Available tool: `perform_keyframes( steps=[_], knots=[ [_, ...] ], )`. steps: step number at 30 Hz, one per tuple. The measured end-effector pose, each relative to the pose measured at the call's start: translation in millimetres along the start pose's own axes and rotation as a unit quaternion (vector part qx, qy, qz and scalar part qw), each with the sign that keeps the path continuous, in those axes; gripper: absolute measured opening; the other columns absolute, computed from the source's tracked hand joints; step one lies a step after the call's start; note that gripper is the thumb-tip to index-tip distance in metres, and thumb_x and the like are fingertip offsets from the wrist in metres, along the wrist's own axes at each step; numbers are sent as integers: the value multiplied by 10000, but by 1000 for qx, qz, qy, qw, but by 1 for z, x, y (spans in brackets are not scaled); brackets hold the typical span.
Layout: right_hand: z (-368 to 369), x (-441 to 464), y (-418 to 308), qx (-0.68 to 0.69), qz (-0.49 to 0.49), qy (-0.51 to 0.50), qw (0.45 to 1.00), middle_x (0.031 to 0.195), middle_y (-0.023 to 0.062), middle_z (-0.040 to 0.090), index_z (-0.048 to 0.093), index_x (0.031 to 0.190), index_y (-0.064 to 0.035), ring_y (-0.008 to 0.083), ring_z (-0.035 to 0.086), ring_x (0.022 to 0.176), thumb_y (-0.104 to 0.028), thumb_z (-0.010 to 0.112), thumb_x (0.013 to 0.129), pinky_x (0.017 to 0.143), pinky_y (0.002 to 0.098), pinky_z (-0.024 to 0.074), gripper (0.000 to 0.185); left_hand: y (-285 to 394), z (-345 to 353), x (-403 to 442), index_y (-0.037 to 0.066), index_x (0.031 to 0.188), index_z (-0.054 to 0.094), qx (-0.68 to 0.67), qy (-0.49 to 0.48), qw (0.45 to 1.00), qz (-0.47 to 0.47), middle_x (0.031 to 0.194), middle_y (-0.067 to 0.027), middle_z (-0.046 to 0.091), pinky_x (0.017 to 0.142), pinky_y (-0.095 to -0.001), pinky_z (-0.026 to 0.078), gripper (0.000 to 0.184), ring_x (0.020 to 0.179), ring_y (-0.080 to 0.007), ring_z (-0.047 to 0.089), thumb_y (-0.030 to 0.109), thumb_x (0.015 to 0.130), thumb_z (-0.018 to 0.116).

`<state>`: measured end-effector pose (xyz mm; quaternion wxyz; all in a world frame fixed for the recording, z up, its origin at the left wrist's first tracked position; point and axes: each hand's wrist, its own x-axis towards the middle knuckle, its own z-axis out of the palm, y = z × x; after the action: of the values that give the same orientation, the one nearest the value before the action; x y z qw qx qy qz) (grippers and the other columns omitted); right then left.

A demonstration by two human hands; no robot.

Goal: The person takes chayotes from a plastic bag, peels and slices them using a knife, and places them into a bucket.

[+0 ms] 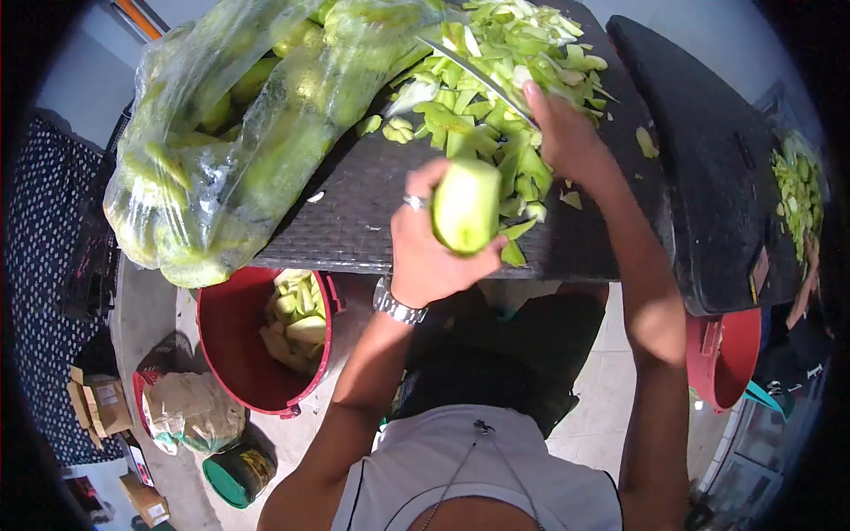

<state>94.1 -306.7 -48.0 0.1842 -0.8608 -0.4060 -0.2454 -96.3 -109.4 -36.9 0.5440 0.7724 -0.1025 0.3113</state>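
My left hand (416, 257), with a ring and a metal watch at the wrist, is wrapped round a peeled green mango (467, 208) above the table's near edge. The mango's surface is pale green and bare of skin. In my right hand (568, 137) is a knife (478, 75), its blade pointing up and left, apart from the mango. Beneath the blade a heap of green peels (531, 53) spreads over the dark woven table (354, 208). Left of the heap lies a clear plastic bag (292, 159) full of unpeeled green mangoes.
Below the table's left edge stands a red bucket (235, 354) with peeled pieces inside. A lidded dark tub (237, 476) and a stuffed bag (193, 407) are near it. On the right are another black table (699, 133), a second red bucket (726, 358) and another person's arm (804, 296).
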Motion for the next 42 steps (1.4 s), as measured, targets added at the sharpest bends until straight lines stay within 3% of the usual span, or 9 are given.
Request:
perform_keyframes(
  steps=[2,5,7,9,12,16,20,23,42],
  knots=[
    [-13,21,9,-111,63,-129,983,1064,254,634,461,1437,-77,412,673,926,-107,497,1016,784,511,563,424,-5,0,6,46,1415,460,-135,19,987,-83,1154,-117,644,915,-354,541,840,1042,-225,660,126,682,862],
    [22,26,53,-123,-7,55,991,1014,256,644,452,1415,-34,368,684,739,-120,495,1010,684,523,571,417,2,-5,11,69,1467,439,-407,29,865,-293,1179,-111,615,861,-375,569,696,1028,-231,638,93,823,703],
    [9,36,43,98,191,-71,974,876,210,639,525,1281,-9,325,619,573,-228,501,1027,570,505,528,336,3,-10,16,89,1470,441,-472,51,809,-348,1135,-119,619,810,-420,594,645,981,-275,658,141,865,659],
    [-39,56,-16,329,486,-87,805,618,116,548,618,1043,-6,247,466,372,-463,493,1036,421,437,412,474,2,-11,19,104,1466,447,-502,78,778,-369,1092,-132,624,773,-456,607,610,944,-316,672,194,892,632],
    [-15,44,12,368,507,-106,772,528,17,463,636,1109,19,151,360,344,-700,520,969,377,321,286,742,-7,-19,21,120,1428,471,-553,49,728,-403,1057,-145,629,773,-482,603,561,904,-355,682,253,905,624],
    [9,22,28,294,309,23,904,508,8,464,635,1172,-48,119,344,332,-735,439,984,348,310,262,738,-22,-20,25,42,1172,619,-652,96,595,-461,1083,-154,671,900,-517,566,394,943,-383,670,323,898,657],
    [-64,7,-85,450,458,-104,759,509,-13,459,552,1388,-101,74,346,338,-804,318,979,330,258,252,846,-26,-15,32,35,1146,617,-632,131,619,-447,1068,-157,673,914,-508,565,373,942,-370,676,332,925,656],
    [-87,-41,-131,616,373,-200,664,603,27,536,456,1482,-66,108,465,452,-713,349,1035,375,257,305,794,-24,-13,38,22,1138,614,-635,134,632,-425,1011,-145,684,906,-493,575,368,943,-360,684,354,978,616],
    [-54,-77,-180,641,309,-74,698,559,15,486,268,1592,27,110,480,462,-603,377,1079,451,274,378,820,-7,7,42,18,1196,600,-621,177,622,-443,1041,-152,698,893,-480,575,399,939,-333,694,364,1047,470]
  ],
)
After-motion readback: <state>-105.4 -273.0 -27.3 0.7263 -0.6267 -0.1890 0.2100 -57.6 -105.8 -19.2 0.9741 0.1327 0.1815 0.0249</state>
